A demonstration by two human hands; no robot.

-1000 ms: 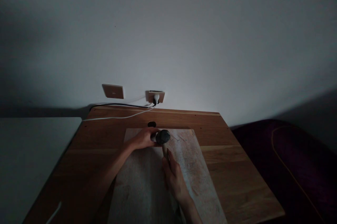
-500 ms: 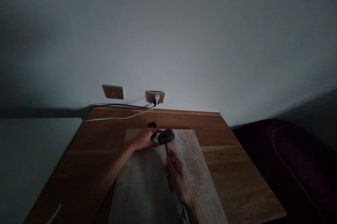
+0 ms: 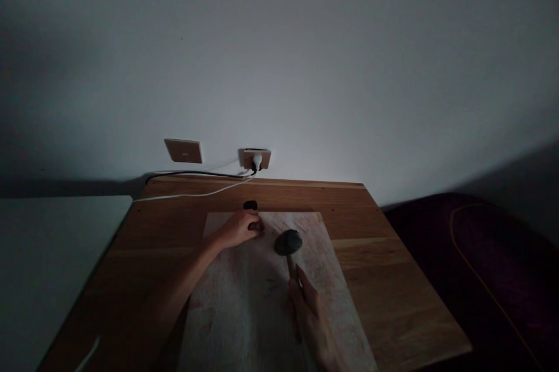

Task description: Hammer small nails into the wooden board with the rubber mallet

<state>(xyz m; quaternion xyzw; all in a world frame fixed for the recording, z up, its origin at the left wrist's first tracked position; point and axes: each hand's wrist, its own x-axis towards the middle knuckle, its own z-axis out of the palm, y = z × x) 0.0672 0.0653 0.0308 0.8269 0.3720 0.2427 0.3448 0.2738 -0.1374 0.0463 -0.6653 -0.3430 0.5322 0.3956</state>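
1. Right hand point(image 3: 312, 315) grips mallet point(image 3: 289, 242) just below the head, 1 o'clock on board point(image 3: 231, 296); short hold likely for control.
2. Left hand point(image 3: 239, 230) curled narrow, 11 o'clock; can't tell if pinching anything.
3. Board underneath, probably shielding desk point(image 3: 393, 290).

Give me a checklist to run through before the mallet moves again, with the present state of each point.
1. Mallet held by its handle: ok, the right hand is wrapped around it.
2. Mallet head apart from the left hand: ok, a strip of board shows between them.
3. Board lying on the table: ok; whether it is fastened, cannot tell.
4. Anything pinched in the left hand: cannot tell, too dark and small.
5. White cable off the board: ok, it runs along the table's back left.
6. Light on the work: not ok, I'd say; the scene is dim.
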